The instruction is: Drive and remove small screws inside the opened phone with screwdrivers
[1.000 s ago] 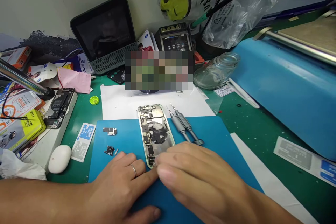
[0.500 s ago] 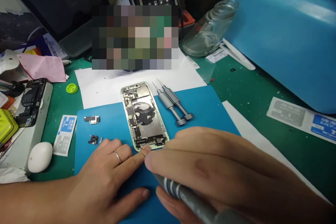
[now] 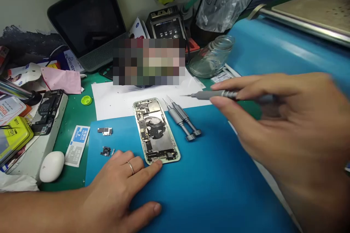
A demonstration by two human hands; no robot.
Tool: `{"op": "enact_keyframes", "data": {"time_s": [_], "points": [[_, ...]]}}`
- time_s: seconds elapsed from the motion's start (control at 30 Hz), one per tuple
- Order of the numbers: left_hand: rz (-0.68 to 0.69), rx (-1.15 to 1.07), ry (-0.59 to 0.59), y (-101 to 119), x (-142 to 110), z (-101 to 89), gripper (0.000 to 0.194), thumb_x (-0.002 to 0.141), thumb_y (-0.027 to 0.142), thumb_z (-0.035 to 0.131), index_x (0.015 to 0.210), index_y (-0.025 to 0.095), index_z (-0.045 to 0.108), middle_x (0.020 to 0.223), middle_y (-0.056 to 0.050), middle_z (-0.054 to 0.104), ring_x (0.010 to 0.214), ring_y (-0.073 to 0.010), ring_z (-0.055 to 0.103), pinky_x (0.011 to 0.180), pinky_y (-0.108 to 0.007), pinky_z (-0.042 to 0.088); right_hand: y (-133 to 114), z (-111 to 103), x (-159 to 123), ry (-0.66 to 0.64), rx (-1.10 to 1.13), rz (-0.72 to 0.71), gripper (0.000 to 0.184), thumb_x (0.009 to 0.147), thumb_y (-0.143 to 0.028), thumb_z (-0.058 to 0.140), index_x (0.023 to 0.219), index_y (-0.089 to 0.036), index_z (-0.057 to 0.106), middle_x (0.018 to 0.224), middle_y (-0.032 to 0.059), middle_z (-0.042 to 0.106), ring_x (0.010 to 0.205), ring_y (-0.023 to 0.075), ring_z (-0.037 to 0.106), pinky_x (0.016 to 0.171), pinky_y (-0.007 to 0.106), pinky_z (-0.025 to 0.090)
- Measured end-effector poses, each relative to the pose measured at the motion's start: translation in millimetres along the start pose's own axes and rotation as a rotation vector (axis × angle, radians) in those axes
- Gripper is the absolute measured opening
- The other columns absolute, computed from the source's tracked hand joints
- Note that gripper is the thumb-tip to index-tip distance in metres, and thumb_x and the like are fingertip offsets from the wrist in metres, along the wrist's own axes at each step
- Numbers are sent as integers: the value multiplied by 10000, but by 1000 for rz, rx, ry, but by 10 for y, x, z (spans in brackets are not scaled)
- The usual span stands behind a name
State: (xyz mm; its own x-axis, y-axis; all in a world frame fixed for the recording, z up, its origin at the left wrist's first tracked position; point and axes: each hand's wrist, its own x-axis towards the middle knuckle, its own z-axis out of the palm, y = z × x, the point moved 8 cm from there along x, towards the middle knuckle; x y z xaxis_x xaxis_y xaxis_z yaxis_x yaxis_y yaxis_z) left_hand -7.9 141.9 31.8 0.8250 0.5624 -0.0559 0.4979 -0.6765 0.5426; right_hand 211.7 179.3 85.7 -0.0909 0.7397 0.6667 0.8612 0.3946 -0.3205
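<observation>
An opened phone [image 3: 164, 131] lies on the blue mat [image 3: 207, 185], its inner parts showing. My left hand [image 3: 123, 182] rests flat on the mat, fingers apart, with the index fingertip touching the phone's bottom edge. Raised to the right of the phone, my right hand [image 3: 281, 116] grips a grey precision screwdriver [image 3: 205, 95] between thumb and fingers, its thin tip pointing left. Two more grey screwdrivers [image 3: 182, 118] lie side by side just right of the phone. Small phone parts [image 3: 105, 151] and a metal-shielded part [image 3: 105, 131] sit left of it.
A white earbud case [image 3: 51, 166] and a card strip [image 3: 77, 145] are at the left. Behind the mat lie white paper [image 3: 109, 102] and a green cap [image 3: 86, 100]. A glass jar [image 3: 212, 58] leans at the back; a dark screen [image 3: 90, 22] stands back left.
My right hand has lifted the screwdriver away from the phone's bottom edge, moving up and to the right. My left hand stays at the phone. The view has tilted upward.
</observation>
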Motion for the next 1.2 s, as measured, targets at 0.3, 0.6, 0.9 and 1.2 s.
{"op": "enact_keyframes", "data": {"time_s": [0.3,0.6,0.9,1.2], "points": [[-47,-19,-27,-28,-1,15,540,1042,448,617,1522,246,476,1073,-65,680,901,-271,650,815,-432,492,228,278,21,-125,-22,53,186,998,-218,594,822,-249,543,871,50,682,745,218,673,572,326,461],[-55,-18,-62,-19,23,-4,574,1011,412,681,1517,244,466,1072,-57,691,907,-276,654,798,-439,486,153,474,-62,-270,110,3,211,1027,-297,573,850,-231,667,886,35,706,760,197,684,629,320,481],[-61,-50,-49,-31,20,-8,557,1026,411,678,1516,249,470,1057,-47,682,891,-269,641,776,-422,455,68,554,-68,-455,153,105,220,1027,-277,526,870,-227,672,970,42,695,848,201,688,712,334,504],[-67,-51,-44,-32,13,-19,570,996,387,723,1501,240,502,1047,-46,684,897,-277,647,798,-442,470,74,629,-100,-504,236,184,179,1018,-373,568,1008,-234,680,909,20,654,674,170,658,635,334,521]]}}
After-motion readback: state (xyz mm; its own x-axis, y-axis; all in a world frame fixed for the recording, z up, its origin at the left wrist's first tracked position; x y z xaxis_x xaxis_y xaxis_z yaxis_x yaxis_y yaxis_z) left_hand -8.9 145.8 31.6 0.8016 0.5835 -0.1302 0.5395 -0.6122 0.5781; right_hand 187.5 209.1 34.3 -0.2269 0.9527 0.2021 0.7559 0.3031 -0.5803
